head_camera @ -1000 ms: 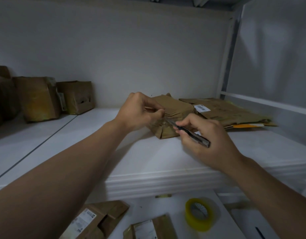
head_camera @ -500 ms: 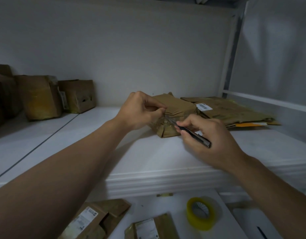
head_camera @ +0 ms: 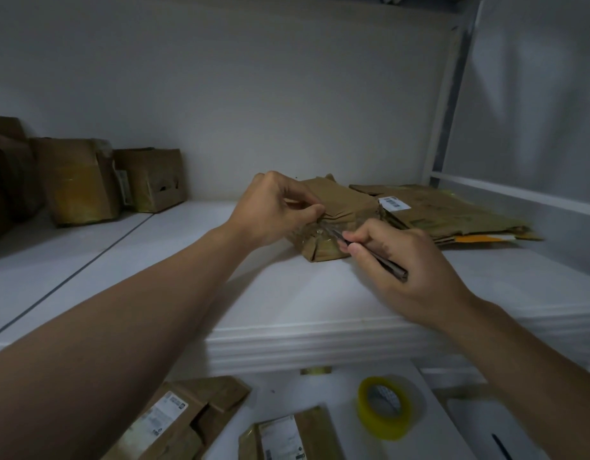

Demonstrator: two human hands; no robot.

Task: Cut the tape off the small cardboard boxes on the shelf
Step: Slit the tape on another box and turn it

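Presently, one work group and its setting, each listed by size

Work group
- Left hand (head_camera: 273, 207): reaches in over the shelf, thumb and forefinger pinching the taped near edge of the box, other fingers curled. Judged to pin the box and draw the tape taut for the blade.
- Right hand (head_camera: 410, 263): closed round the knife in a pen-like grip, low and just beside the box. This suits a shallow, controlled slice.
- Small cardboard box (head_camera: 346, 204): brown, crushed nearly flat. It lies on the shelf between the two hands, just beside the flattened cardboard.
- Knife (head_camera: 393, 268): slim, with a dark handle, its tip laid at the tape. How far it has cut cannot be told.
- Tape (head_camera: 315, 231): clear, wrinkled, glinting across the box's near edge, not yet off.

Setting
- Back wall (head_camera: 253, 94): plain, pale, dimly lit.
- Shelf (head_camera: 287, 293): white and smooth, with a moulded front lip and a dark seam on the left.
- Side panel (head_camera: 536, 111): pale, at the right.
- Lower surface (head_camera: 287, 390): white, below the lip.
- Flattened cardboard (head_camera: 453, 214): a low stack bearing a barcode label (head_camera: 394, 203).
- Upright boxes (head_camera: 77, 180): brown, at the left rear, well apart from the hands. Judged to be awaiting their turn.
- Labelled boxes (head_camera: 180, 416): on the lower surface.
- Tape roll (head_camera: 380, 426): yellowish, near them
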